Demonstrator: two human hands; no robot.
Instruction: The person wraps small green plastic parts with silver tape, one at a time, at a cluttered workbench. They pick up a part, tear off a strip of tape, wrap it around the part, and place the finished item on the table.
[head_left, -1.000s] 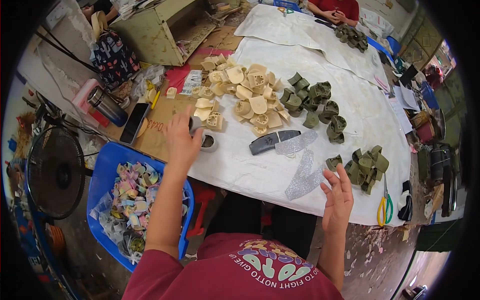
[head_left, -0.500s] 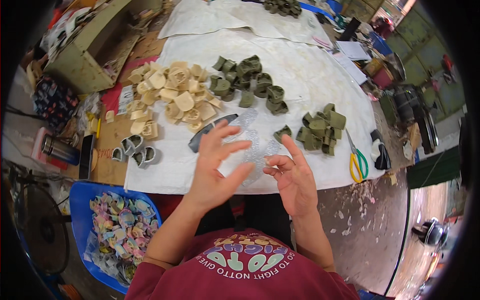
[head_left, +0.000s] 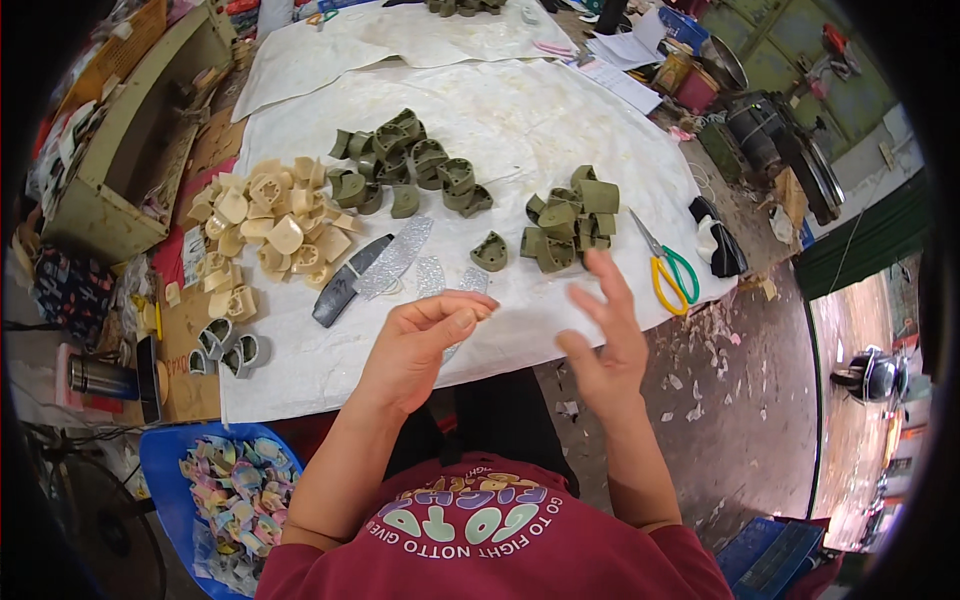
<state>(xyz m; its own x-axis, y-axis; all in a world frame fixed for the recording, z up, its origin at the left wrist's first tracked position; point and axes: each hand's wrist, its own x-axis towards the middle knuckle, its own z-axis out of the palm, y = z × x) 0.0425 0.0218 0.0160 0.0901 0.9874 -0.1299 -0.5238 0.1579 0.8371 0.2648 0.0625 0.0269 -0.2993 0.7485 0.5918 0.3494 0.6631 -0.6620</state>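
From the head view, the left hand [head_left: 420,345] is raised above the near edge of the white sheet [head_left: 560,120], its fingertips pinched together on the end of a silvery glitter strip [head_left: 455,290] that lies just beyond them; whether the strip is truly lifted I cannot tell. The right hand [head_left: 605,345] hovers beside it with fingers spread, grasping nothing. More glitter strips [head_left: 395,257] and a dark strip [head_left: 345,282] lie within easy reach, between the beige pieces [head_left: 270,230] and the olive-green pieces [head_left: 565,225], apparently sorted by colour. Yellow-and-green scissors [head_left: 665,270] rest close to the right hand.
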